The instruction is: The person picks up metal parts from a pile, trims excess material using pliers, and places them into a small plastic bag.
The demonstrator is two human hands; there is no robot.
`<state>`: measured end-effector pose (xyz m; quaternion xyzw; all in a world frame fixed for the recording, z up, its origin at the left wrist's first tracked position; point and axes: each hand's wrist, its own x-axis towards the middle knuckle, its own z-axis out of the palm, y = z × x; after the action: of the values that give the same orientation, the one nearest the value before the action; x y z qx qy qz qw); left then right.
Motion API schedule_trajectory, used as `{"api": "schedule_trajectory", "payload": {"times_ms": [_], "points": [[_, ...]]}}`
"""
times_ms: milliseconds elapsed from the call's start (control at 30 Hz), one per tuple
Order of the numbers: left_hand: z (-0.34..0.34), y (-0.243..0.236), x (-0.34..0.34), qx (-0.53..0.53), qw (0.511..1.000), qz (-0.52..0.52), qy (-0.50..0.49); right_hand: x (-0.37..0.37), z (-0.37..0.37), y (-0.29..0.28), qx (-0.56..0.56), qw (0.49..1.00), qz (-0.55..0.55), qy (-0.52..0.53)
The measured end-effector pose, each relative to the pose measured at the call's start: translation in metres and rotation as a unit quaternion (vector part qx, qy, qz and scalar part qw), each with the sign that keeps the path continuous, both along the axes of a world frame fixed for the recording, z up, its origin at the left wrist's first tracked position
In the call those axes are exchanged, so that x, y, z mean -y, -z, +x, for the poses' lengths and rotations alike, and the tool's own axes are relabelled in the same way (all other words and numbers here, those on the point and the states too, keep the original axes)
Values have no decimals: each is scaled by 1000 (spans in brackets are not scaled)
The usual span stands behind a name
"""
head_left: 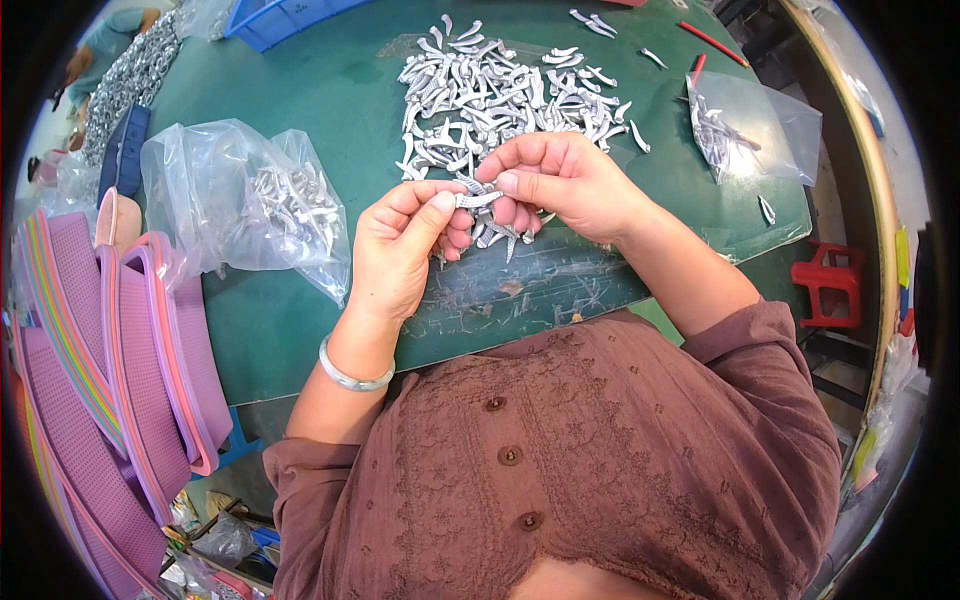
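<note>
Between my two hands is a small curved silver-grey piece (477, 200) with a dotted surface. My left hand (405, 235) pinches its left end between thumb and finger. At its right end, the thumb and fingertips of my right hand (565, 185) close on it. Some of my fingers curl underneath and are partly hidden. A few like pieces (497, 236) show just below my fingers, over the table's near side. Beyond my hands spreads a heap of the same curved pieces (480, 90) on the green table (330, 70).
A clear bag of pieces (290, 205) lies left, another bag (720, 135) right near a red pen (713, 44). A blue crate (285, 18) stands at the back. Purple baskets (75, 400) crowd the left edge. A red stool (828, 285) stands right.
</note>
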<state>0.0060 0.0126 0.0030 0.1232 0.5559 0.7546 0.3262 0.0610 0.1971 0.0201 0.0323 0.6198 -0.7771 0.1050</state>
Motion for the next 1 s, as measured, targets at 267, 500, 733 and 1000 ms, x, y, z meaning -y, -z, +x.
{"api": "schedule_trajectory", "payload": {"times_ms": [267, 500, 733, 1000], "points": [[0, 1, -1, 2, 1000, -3, -1, 0, 0, -1, 3, 1000, -4, 6], [-1, 1, 0, 0, 1000, 4, 1, -1, -1, 1, -1, 1000, -10, 1], [-1, 3, -1, -19, 1000, 10, 1, -1, 0, -2, -5, 1000, -8, -5], [1, 3, -4, -41, 998, 52, -20, 1, 0, 10, -120, 990, 73, -3]]}}
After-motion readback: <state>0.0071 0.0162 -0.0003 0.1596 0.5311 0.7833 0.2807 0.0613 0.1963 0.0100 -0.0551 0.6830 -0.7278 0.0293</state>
